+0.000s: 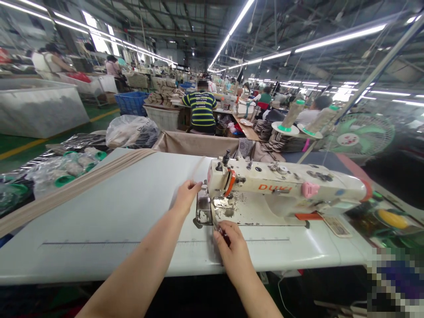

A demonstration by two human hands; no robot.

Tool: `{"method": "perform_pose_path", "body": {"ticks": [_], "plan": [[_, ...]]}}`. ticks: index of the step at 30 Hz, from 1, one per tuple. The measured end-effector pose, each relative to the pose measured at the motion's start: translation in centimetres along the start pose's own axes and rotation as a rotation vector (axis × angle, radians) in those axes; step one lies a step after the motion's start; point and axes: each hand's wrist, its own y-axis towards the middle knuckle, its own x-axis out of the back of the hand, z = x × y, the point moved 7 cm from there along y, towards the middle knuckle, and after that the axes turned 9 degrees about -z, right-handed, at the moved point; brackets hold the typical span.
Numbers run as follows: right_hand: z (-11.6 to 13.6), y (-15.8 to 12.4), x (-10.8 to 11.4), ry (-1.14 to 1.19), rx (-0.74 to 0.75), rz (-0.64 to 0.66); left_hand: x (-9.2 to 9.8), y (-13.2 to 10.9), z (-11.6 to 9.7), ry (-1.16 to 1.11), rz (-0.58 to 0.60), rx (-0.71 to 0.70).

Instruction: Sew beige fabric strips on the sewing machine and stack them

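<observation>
A cream sewing machine (281,194) stands on a white table (99,221). My left hand (187,194) reaches behind the needle area and pinches a thin beige strip (198,170) that runs away over the table. My right hand (232,245) rests on the table just in front of the needle plate (203,214), its fingers curled on the near end of the strip. A long band of beige strips (73,187) lies along the table's left side.
Plastic bags with green-capped spools (66,168) sit at the left. Thread cones (291,117) stand behind the machine, with a green fan (361,134) to the right. A person in a striped shirt (201,108) works ahead, others beyond.
</observation>
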Motion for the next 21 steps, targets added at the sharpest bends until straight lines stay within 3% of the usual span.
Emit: {"method": "perform_pose_path", "body": {"ticks": [3,7,11,21], "plan": [[-0.1,0.4,-1.8,0.131,-0.109,0.105,1.7,-1.9,-0.4,-0.129,-0.002,0.032],[-1.3,0.6,-5.3,0.408,-0.394,0.244,4.5,-4.1,-0.7,-0.184,-0.028,0.032],[-1.7,0.8,-7.6,0.611,-0.555,0.280,6.7,-6.3,-0.9,-0.169,-0.015,0.013],[-0.7,2.0,-10.2,0.770,-0.680,0.389,10.4,-10.3,-1.4,-0.132,-0.023,-0.073]]}}
